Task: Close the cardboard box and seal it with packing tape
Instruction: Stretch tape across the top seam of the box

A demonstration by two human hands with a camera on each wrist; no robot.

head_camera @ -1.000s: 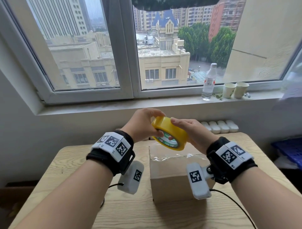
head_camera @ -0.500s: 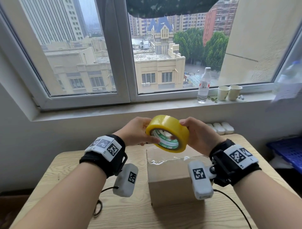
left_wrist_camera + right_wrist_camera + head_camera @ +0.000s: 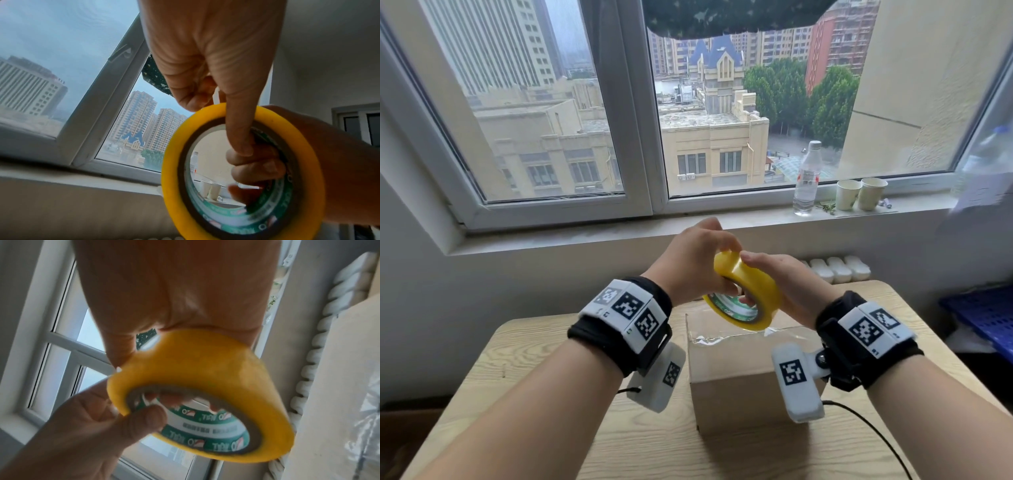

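A yellow roll of packing tape (image 3: 755, 291) with a green-printed core is held in the air above the cardboard box (image 3: 739, 387). My left hand (image 3: 698, 267) grips its left side, fingers over the rim and thumb (image 3: 240, 129) reaching into the core. My right hand (image 3: 787, 284) holds the right side, its fingers (image 3: 257, 168) curled through the core. In the right wrist view the roll (image 3: 205, 382) sits under my right palm, with the left thumb (image 3: 148, 417) on its inner edge. The box stands on the wooden table (image 3: 551, 394), flaps down, with a clear tape strip (image 3: 719, 339) at its near top edge.
The windowsill holds a water bottle (image 3: 806, 178) and two paper cups (image 3: 859, 193). White rounded pieces (image 3: 835, 269) line the table's back edge. A blue crate (image 3: 983, 318) sits off the table to the right. A black cable (image 3: 866, 421) trails on the table.
The roll has tipped from facing me upright to slanting with its top edge to the left. My left fingers have slid up over its rim. Both hands stay above the box.
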